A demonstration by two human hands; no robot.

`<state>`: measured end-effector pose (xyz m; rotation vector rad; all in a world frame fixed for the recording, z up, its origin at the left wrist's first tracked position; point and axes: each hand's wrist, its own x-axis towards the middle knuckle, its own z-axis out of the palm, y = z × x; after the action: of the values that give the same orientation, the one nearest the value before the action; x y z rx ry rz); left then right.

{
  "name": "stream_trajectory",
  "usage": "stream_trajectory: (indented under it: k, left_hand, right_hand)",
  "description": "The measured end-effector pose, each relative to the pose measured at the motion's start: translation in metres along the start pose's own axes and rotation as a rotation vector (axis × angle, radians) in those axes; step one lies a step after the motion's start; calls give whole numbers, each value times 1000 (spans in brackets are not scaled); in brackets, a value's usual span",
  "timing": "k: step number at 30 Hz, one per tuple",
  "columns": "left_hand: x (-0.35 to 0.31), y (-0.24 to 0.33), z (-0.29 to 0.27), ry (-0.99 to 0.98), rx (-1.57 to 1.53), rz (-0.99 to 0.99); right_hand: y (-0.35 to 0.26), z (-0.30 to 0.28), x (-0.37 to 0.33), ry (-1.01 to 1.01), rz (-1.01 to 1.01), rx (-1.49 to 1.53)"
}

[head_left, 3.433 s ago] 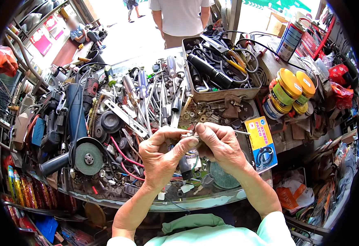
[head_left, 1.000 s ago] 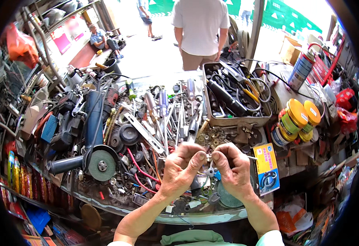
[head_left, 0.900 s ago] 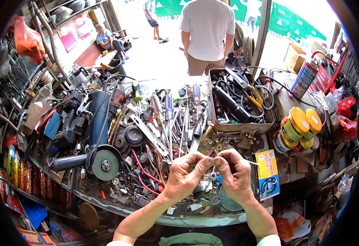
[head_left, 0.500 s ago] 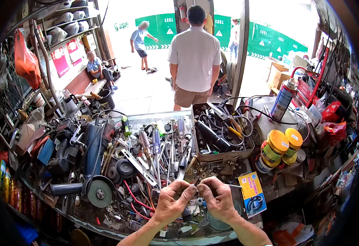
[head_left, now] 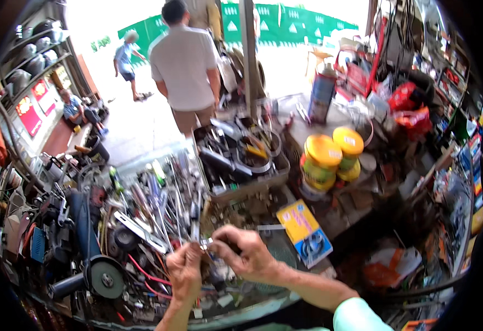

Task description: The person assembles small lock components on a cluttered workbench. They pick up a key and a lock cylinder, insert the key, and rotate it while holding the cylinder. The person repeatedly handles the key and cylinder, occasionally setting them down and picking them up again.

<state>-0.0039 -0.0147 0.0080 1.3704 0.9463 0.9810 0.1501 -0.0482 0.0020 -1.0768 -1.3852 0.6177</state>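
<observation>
My left hand (head_left: 185, 271) and my right hand (head_left: 247, 255) meet above the front of the cluttered workbench. Both are closed, thumbs against fingertips, on a small shiny metal piece (head_left: 205, 243) between them. Its exact kind is too small and blurred to tell. Just beyond my right hand a thin pale rod (head_left: 270, 227) points toward a yellow and blue box (head_left: 306, 233); whether it lies on the bench cannot be told. Left of my left hand, screwdrivers and other loose tools (head_left: 156, 204) lie heaped, and an angle grinder (head_left: 105, 277) rests with its disc facing up.
Behind my hands stands a metal tray (head_left: 252, 187) full of tools and cables. To its right are yellow-lidded tubs (head_left: 323, 151) and a spray can (head_left: 321, 94). A person in a white shirt (head_left: 183, 69) stands beyond the bench, back turned; others are farther off.
The view has swung right, so the scene sits farther left. My hands have drawn slightly apart, uncovering the small metal piece between them. The spray can and tubs look blurred.
</observation>
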Motion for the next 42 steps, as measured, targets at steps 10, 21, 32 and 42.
stream_trajectory:
  k: [10,21,32,42]
  left_hand:
    - [8,-2,2,-90,8,-18]
    - [9,7,4,-100,-55,62]
    - [18,9,-34,71,-481,-26]
    - [3,-7,-37,-196,-867,-120]
  right_hand:
    - [-2,-1,-2,-12,56,-33]
    - [-5,-2,2,-29,197,44]
    - [10,-35,20,339,587,1082]
    - [13,-27,19,298,574,884]
